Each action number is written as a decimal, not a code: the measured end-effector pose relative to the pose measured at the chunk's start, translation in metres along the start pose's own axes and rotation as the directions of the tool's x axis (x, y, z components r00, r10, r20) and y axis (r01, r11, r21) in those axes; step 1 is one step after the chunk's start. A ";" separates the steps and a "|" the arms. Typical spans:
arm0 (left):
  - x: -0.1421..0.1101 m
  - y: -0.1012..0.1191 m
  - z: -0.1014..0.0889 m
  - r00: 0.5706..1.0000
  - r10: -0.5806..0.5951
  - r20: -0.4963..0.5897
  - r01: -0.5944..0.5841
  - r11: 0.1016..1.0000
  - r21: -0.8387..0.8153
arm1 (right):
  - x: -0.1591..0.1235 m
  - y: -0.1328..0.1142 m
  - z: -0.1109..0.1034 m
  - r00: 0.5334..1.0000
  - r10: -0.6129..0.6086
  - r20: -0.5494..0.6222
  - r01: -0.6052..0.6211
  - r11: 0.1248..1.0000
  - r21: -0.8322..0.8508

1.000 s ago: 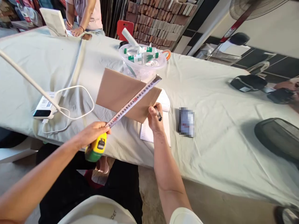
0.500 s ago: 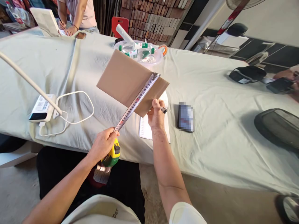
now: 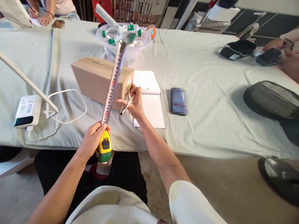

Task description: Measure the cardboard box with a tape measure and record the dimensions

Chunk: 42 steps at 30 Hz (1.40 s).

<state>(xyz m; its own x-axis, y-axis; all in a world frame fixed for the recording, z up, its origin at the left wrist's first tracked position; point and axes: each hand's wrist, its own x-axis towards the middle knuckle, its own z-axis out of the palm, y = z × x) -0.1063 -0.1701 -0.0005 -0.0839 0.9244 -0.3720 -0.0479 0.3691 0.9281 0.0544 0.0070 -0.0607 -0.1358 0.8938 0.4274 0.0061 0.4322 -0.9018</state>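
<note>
My left hand [image 3: 92, 140] grips a yellow and green tape measure [image 3: 105, 149] near the table's front edge. Its extended metal blade [image 3: 109, 96] slants up and away, passing in front of a brown cardboard box [image 3: 93, 82], with the hooked end near a plastic basin. The box rests on the cloth-covered table. A pen [image 3: 127, 105] is held in my right hand [image 3: 135, 104], its dark tip pointing down to the left. The fingers of that hand are at the box's right end; whether they press on it I cannot tell. An open notebook [image 3: 153, 109] lies partly under the right forearm.
Plastic bottles lie in the clear basin [image 3: 140, 45] behind the box. A phone [image 3: 178, 101] lies right of the notebook. At left are a white power bank [image 3: 28, 110], its cable and a lamp stem [image 3: 25, 79]. Black caps [image 3: 238, 49] and other people's hands [image 3: 45, 18] are farther off.
The box has gone from tilted up in my right hand to resting on the table, farther left. The tape blade has swung steeper, away from the box's face. The view has shifted.
</note>
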 end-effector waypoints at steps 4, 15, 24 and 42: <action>0.008 0.002 0.010 0.997 -0.035 0.074 0.042 0.994 -0.097 | -0.002 0.004 -0.003 0.991 0.010 0.133 0.008 0.991 -0.132; 0.061 0.014 0.062 0.910 -0.156 0.383 0.284 0.910 -0.303 | -0.006 -0.005 -0.099 0.973 0.188 -0.137 -0.212 0.958 -0.195; 0.109 0.017 0.096 0.809 -0.291 0.510 0.536 0.722 -0.437 | -0.030 0.006 -0.092 0.964 0.190 -0.186 -0.243 0.912 -0.332; 0.114 0.013 0.085 0.715 -0.280 0.641 0.642 0.624 -0.445 | -0.030 0.003 -0.087 0.940 0.297 -0.169 -0.341 0.838 -0.425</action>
<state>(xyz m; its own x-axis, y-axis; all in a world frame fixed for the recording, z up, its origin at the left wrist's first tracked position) -0.0314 -0.0518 -0.0301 0.5909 0.6193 -0.5170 -0.5264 0.7816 0.3345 0.1446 -0.0081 -0.0704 0.0419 0.9886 0.1447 0.4727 0.1080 -0.8746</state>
